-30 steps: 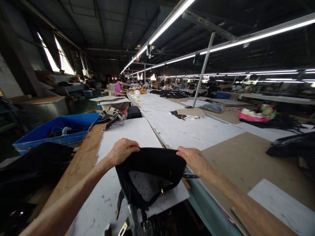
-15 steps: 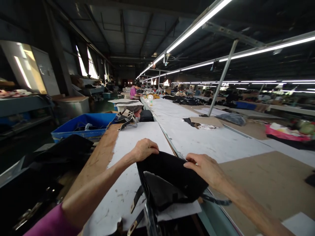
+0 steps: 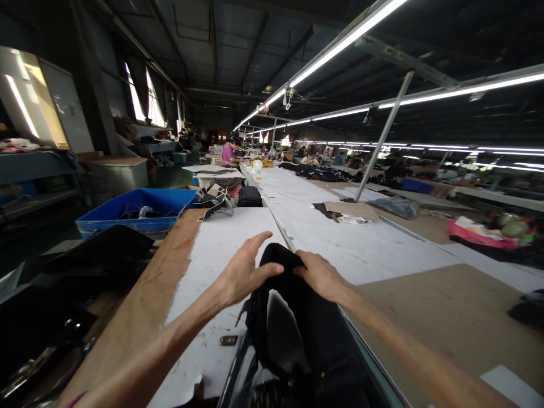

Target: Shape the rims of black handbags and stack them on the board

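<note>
In front of me a black fabric bag [image 3: 325, 334] stands on the table with its mouth towards me, and a grey inside shows through the opening. My right hand [image 3: 321, 275] grips its upper rim, thumb on the near side. My left hand [image 3: 242, 272] has its fingers stretched and the thumb apart, the thumb lying across the rim at the top left. A dark strap with a metal end piece [image 3: 228, 340] lies left of the bag on white paper [image 3: 212, 255]. The lower part of the bag is dark and hard to make out.
A blue bin [image 3: 127, 212] stands left of the table, with black goods [image 3: 114, 249] heaped nearer me. Scraps and a dark stack [image 3: 250, 196] lie ahead. Brown board [image 3: 450, 317] covers the right side; a metal post [image 3: 385, 136] rises beyond. A person in purple [image 3: 228, 153] works far off.
The bag's rim, earlier stretched wide between both hands, is now narrower and bent into an arch. My left hand has loosened its grip and spread its fingers; my right hand has moved left.
</note>
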A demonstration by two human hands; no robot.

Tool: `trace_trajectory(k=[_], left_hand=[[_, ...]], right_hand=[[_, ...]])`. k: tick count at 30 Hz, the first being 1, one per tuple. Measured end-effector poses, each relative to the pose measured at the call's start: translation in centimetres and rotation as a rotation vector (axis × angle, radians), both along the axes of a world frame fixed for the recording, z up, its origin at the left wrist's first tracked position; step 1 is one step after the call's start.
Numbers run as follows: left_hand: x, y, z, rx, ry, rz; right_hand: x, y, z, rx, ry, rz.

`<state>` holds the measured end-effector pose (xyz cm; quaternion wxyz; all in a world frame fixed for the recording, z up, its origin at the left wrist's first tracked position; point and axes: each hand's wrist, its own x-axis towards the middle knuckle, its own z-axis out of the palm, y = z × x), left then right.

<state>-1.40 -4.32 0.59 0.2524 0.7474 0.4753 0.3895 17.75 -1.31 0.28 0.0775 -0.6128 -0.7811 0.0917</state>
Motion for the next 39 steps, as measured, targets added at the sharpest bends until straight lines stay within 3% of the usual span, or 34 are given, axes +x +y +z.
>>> trace_trajectory(k=[3,5,7,10,17,23,27,30,35,39], left_hand=[[-1.0,-4.2,-1.9,-0.173,-0.010,0.143],[-1.0,-5.7,-3.5,-0.233,-0.019,0.231],[-0.7,-6.0,-4.5,-0.274,-0.017,0.286],[-0.3,-5.3,-4.9,-0.284,0.014,0.321],[-0.6,-4.2,-4.0,-0.202,-0.120,0.146],[-4.6,-3.3,-3.8,-0.356,-0.335,-0.032],[-7.9,-2.3,-4.9,-0.508,-0.470,-0.050],[-9.1,-1.7,-5.9,-0.514,-0.534,-0.079],[-9.4,-1.5,-6.6,-0.444,-0.512,-0.123],[-9.3,-1.6,-6.4,-0.342,-0.428,-0.067]], right_hand=[[-0.2,-0.1,0.4,-0.029,0.026,0.050],[-0.4,0.2,0.6,-0.026,0.021,0.065],[-0.7,0.6,0.8,0.010,0.001,0.059],[-1.3,1.3,0.8,0.045,-0.016,0.035],[-2.7,3.0,0.3,0.049,0.051,0.026],[-1.6,4.3,0.5,-0.122,0.201,0.249],[-0.5,3.8,0.2,-0.425,0.458,0.419],[-0.4,3.7,-0.1,-0.571,0.620,0.444],[-0.3,3.8,-0.1,-0.675,0.633,0.448],[-0.5,3.6,0.0,-0.588,0.524,0.401]])
